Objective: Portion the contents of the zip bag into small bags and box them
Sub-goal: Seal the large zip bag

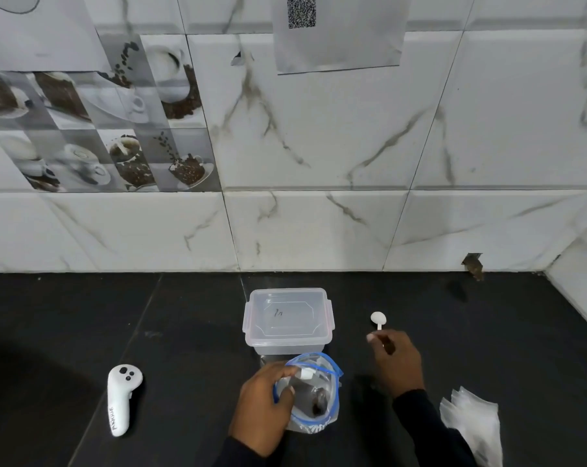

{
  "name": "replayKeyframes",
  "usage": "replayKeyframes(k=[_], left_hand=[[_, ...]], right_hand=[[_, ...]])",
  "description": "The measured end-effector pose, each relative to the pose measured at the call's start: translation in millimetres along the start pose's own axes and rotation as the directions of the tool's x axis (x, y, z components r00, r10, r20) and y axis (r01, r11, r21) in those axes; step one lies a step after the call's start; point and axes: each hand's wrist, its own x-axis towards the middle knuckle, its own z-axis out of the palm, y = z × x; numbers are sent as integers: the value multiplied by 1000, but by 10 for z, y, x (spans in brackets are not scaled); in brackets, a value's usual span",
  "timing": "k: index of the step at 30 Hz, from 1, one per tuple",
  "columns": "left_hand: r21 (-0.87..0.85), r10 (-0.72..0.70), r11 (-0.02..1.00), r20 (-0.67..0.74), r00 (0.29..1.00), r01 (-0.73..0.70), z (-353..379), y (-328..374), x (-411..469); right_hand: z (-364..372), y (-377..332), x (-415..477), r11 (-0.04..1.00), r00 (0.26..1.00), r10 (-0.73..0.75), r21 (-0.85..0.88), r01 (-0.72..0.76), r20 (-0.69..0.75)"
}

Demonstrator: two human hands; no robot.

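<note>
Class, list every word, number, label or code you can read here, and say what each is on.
QR code, no words: on the paper sheet on the wall.
Handwritten mark, unclear: on the box lid.
Black lettering, too blurred: on the white controller.
Blue print, too blurred: on the zip bag.

Open blue-rim zip bag (314, 396) upright, nr lidded clear box (287, 318)
</note>
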Motion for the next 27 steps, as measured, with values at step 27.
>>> replayKeyframes(k=[27], left_hand=[[-191, -47, 981, -25, 999, 41, -24, -802, 39]], right_hand=[[-334, -686, -572, 582, 848, 261, 626, -519, 461]])
